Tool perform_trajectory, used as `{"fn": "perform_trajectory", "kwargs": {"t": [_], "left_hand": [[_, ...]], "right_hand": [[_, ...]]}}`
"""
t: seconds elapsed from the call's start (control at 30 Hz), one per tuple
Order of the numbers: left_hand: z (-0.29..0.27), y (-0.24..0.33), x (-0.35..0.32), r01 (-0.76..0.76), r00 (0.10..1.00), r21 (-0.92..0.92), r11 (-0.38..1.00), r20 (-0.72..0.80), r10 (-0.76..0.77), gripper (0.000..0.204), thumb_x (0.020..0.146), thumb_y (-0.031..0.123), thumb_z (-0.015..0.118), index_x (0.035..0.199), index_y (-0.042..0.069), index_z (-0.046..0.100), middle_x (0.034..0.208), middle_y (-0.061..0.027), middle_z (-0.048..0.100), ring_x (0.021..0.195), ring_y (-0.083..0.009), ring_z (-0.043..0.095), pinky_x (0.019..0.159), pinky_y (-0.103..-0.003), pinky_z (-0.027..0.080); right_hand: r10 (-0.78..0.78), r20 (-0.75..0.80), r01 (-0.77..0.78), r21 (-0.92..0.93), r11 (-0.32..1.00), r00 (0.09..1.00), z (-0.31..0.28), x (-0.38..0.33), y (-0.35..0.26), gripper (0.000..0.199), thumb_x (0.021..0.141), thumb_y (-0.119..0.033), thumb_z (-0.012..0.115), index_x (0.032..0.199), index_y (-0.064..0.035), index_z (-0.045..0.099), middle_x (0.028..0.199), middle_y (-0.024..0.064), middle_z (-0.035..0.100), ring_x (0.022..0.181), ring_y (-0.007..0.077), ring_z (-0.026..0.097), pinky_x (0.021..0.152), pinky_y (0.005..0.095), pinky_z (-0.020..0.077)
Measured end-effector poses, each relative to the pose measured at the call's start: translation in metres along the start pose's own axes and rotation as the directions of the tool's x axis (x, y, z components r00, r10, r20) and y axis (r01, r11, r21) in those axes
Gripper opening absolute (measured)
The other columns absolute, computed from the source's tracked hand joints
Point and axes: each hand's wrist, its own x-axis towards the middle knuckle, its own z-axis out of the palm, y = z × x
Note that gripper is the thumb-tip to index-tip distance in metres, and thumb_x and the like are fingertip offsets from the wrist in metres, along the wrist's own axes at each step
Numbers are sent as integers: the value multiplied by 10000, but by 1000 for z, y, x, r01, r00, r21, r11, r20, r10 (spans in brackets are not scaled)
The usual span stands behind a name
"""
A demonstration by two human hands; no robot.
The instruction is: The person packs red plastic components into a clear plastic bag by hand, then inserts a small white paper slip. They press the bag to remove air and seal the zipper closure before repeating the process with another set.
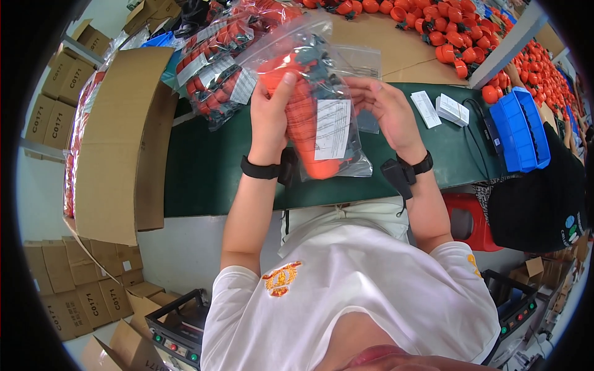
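1 clear bag (332, 130) of orange pieces (300, 111) is over the green table (219, 167), its long axis slanting from far left to near right, the rounded end pointing toward the white shirt (365, 284). the left hand (271, 117) grasps its left side, thumb on top. the right hand (391, 117) has bent fingers by its right edge; whether they grip, i cannot tell.

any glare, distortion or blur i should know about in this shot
Head view: pale glare streaks on the clear bag, most visible near its top; head view: fisheye bending, with the green table's front edge curving and black filling the corners; head view: left hand and right hand look fairly sharp, without obvious motion blur.
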Motion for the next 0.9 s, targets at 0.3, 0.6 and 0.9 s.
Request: {"fn": "perform_trajectory", "kwargs": {"t": [0.3, 0.6, 0.9], "left_hand": [[-12, -7, 5, 34, 999, -244, 969, -5, -36, 424, 1010, 414, 577, 1205, 38, 573, 1074, -81, 675, 918, -185, 675, 806, -334, 570], [-26, -13, 9, -11, 1000, -233, 972, 3, 12, 458, 1012, 416, 562, 1247, 23, 563, 1165, -129, 682, 987, -240, 700, 850, -375, 587], [-11, 0, 2, -228, 971, -138, 964, -101, 215, 391, 998, 331, 619, 1225, 25, 537, 1049, -71, 659, 859, -173, 661, 761, -317, 565]], "right_hand": [[-45, 85, 45, -1, 999, 995, 33, -26, 2, 632, 977, -303, 657, 1463, 26, 421, 1377, 151, 564, 1265, 217, 540, 1068, 354, 411], [-8, 222, 49, -182, 982, 975, 30, -30, -11, 934, 857, -298, 790, 1562, -4, 254, 1523, 165, 427, 1394, 236, 431, 1153, 384, 333], [88, 190, -77, -63, 995, 978, 33, -39, -4, 979, 858, -206, 782, 1598, -60, 156, 1533, 169, 395, 1393, 237, 416, 1126, 390, 357]]}}
